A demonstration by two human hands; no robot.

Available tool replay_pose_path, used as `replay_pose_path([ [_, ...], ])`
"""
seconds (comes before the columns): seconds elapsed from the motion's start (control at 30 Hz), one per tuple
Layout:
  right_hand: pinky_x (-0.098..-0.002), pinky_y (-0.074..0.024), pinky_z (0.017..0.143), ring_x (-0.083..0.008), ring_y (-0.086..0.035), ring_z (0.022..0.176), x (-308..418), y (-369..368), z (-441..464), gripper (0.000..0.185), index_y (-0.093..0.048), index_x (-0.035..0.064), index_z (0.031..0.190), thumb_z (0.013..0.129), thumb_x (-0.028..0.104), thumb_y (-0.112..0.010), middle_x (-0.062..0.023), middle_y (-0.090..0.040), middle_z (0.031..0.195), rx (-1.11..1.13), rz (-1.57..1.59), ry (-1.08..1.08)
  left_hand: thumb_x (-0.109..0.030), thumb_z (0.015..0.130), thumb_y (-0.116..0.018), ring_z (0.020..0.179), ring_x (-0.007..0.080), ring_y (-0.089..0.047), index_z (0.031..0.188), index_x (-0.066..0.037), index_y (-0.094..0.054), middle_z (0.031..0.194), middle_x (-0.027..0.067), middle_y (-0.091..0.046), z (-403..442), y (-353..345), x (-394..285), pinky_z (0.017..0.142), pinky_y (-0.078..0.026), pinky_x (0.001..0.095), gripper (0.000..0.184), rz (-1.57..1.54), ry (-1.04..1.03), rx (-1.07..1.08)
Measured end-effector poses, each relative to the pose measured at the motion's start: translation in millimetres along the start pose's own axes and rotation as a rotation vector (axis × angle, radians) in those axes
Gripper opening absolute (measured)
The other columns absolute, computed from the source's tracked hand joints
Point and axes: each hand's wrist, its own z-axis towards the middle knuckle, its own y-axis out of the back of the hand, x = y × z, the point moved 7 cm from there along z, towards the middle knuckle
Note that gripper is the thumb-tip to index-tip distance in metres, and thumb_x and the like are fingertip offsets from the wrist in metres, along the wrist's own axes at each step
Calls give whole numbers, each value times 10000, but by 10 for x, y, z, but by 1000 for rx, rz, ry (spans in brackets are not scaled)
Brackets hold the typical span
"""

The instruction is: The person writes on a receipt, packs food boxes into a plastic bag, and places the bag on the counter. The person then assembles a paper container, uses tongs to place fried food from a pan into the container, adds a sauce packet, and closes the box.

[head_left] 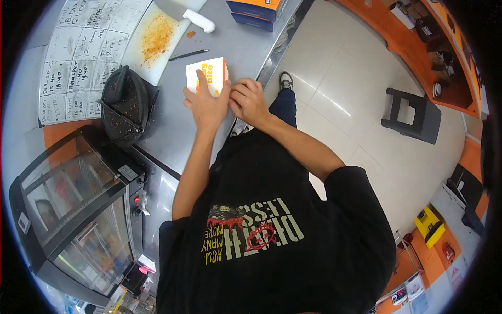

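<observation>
A small white and orange takeaway food box [212, 69] with yellow lettering stands near the edge of the steel counter [175, 107]. My left hand [207, 103] grips it, with the thumb along its right side and a finger laid over the lettered face. Close to the box's right side is my right hand [251, 103], its fingers curled in together. Whatever may be between those fingers is hidden. A dark pen [189, 55] lies just beyond the box.
Left of the box are a crumb-covered white cutting board [135, 52], a white-handled knife [199, 21] and a round black appliance [124, 107]. Blue and orange boxes [253, 14] sit at the far counter edge. A glass display case [78, 209] stands lower left, a black stool [413, 115] on the floor at right.
</observation>
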Motion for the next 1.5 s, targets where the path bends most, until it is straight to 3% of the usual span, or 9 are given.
replay_pose_path([
  [0.23,-416,-499,986,-348,-568,1181,-209,332,443,692,-554,89,1390,739,33,-781,-153,-504,1412,187,245,-227,-350,834,-771,1392,611,-102,1503,-12,-367,1495,467,-76,-149,-157,79,1117,-183,687,851,-185,-272,-312],
  [0.6,-379,-537,864,-287,-640,1031,-95,236,1181,395,-720,169,1168,797,32,-721,-89,-674,1168,632,-79,292,-213,764,-858,1320,493,-350,1442,-61,-482,1500,343,-123,-89,-20,226,1122,-340,511,790,-358,-163,-406],
  [0.7,-407,-549,794,-293,-646,1015,-290,965,2166,217,-736,83,1015,798,84,-740,-81,-705,1038,305,88,344,-234,742,-873,1258,444,-428,1410,-65,-517,1436,292,-268,-88,118,155,1109,-342,489,775,-304,-57,-509],
  [0.93,-463,-513,880,-376,-669,895,-2772,523,4020,264,-712,22,993,900,269,-692,-219,-690,934,477,-66,-27,-113,766,-816,1246,309,-444,1375,-42,-531,1229,156,-478,-32,484,-502,1108,-320,442,677,-384,266,-678],
  [1.1,-342,-569,728,-214,-683,798,-2987,233,3968,276,-680,-15,1006,931,250,-689,-92,-691,885,852,300,-648,-185,716,-844,1198,328,-479,1340,-66,-556,1268,161,-588,377,621,-1225,1166,-171,501,698,-695,208,-818],
  [1.2,-270,-565,702,-181,-669,888,-3067,219,3735,209,-665,-11,981,961,197,-666,-98,-678,960,738,684,-898,-120,754,-830,1224,242,-489,1373,-38,-521,1239,100,-488,646,610,-1637,1074,-381,386,696,-586,152,-681],
  [1.23,-244,-559,693,-174,-661,935,-3116,227,3751,186,-660,-8,971,971,178,-655,-110,-673,1007,675,827,-909,-224,702,-853,1229,320,-473,1331,-68,-558,1256,163,-622,788,501,-1778,1179,-120,522,712,-704,155,-716],
  [1.37,-294,-578,826,-211,-625,1102,-3299,285,3524,93,-655,0,970,973,91,-637,-144,-403,1457,513,1003,-484,-210,720,-845,1217,286,-455,1337,-65,-556,1225,136,-532,988,392,-2014,1128,-281,430,696,-812,177,-674],
  [1.5,-361,-566,899,-299,-635,1144,-3387,390,3413,69,-664,4,927,957,61,-641,-173,-479,1395,417,742,-200,-188,733,-829,1211,246,-464,1344,-59,-557,1220,107,-453,1107,250,-2078,1083,-357,373,681,-976,174,-640],
])
